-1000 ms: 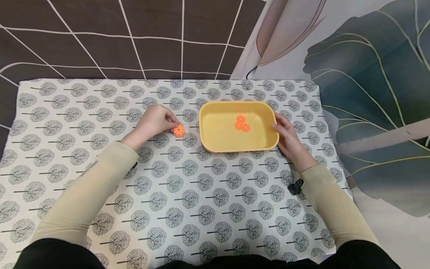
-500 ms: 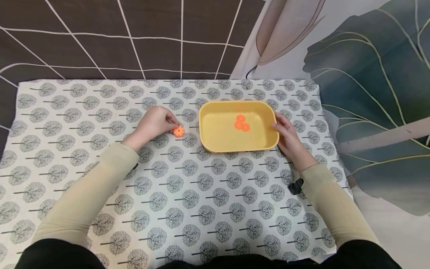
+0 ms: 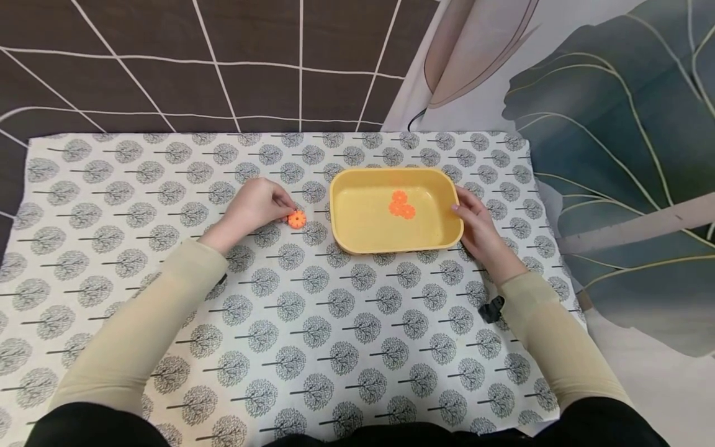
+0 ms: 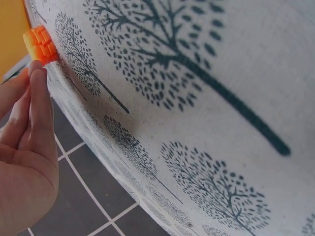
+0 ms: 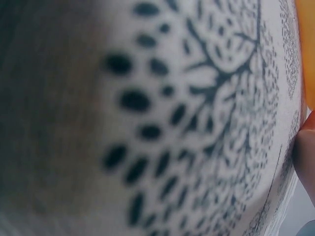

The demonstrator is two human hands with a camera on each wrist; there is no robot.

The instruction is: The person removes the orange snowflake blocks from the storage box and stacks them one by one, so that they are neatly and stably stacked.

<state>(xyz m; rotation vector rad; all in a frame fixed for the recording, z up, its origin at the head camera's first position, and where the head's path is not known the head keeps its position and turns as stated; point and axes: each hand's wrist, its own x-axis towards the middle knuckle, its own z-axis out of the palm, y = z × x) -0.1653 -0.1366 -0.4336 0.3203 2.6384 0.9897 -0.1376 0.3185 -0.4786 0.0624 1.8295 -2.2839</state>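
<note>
At left of centre in the head view, my left hand [image 3: 257,205] pinches an orange flower-shaped piece [image 3: 296,219] at its edge, low over the cloth. The left wrist view shows it as a short ridged stack of orange layers [image 4: 40,45], with the fingertips right against it. To its right stands a yellow rectangular tub [image 3: 357,233]. A small cluster of orange flower-shaped pieces [image 3: 401,206] lies on the tub's floor. My right hand [image 3: 479,226] holds the tub's right end, thumb over the rim and fingers along the outer wall.
A white tablecloth [image 3: 313,372] printed with grey trees covers the table. Behind its far edge is a dark surface with a white grid [image 3: 257,93]. A leaf-patterned curtain [image 3: 614,155] hangs at the right. Black straps [image 3: 491,310] sit at the wrists.
Both hands stay almost in place, the right on the tub and the left on the orange piece. The orange piece has turned slightly, its petal pattern showing more clearly.
</note>
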